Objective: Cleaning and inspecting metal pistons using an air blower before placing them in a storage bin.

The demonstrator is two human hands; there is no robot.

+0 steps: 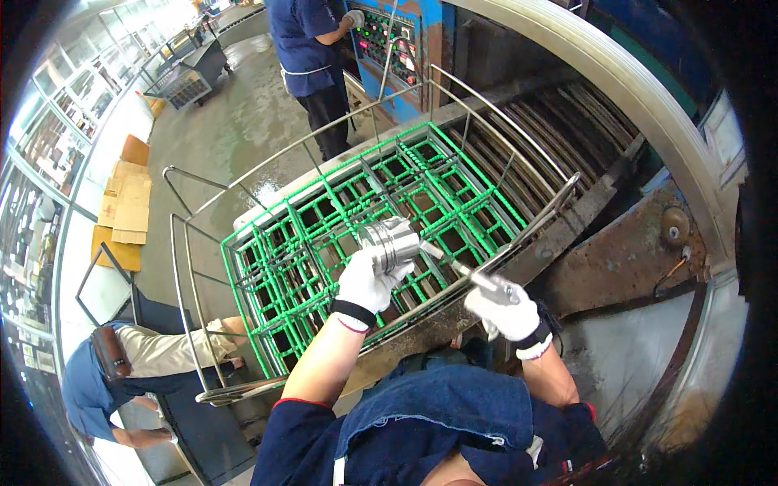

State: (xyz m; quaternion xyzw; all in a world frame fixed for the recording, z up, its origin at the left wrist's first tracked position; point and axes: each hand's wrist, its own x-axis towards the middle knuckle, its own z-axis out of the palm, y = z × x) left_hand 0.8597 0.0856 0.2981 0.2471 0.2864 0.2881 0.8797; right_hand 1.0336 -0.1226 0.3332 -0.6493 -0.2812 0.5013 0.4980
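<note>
My left hand [365, 285], in a white glove, is closed around a shiny metal piston [391, 243] with ring grooves, held tilted above the basket. In my right hand [510, 317], also white-gloved, is a silver air blow gun [492, 285]. Its thin nozzle points left, with the tip close to the piston's right side; whether they touch I cannot tell. Beneath both hands lies a green-coated wire basket [245, 316] divided into square cells. No other piston can be made out in the cells.
Bent metal rails [173, 263] surround the basket. Rollers [567, 121] run off to the right under a curved metal frame. One person [300, 49] touches a blue control panel [387, 39]; another [97, 389] bends over at the left. Cardboard [130, 202] leans by the windows.
</note>
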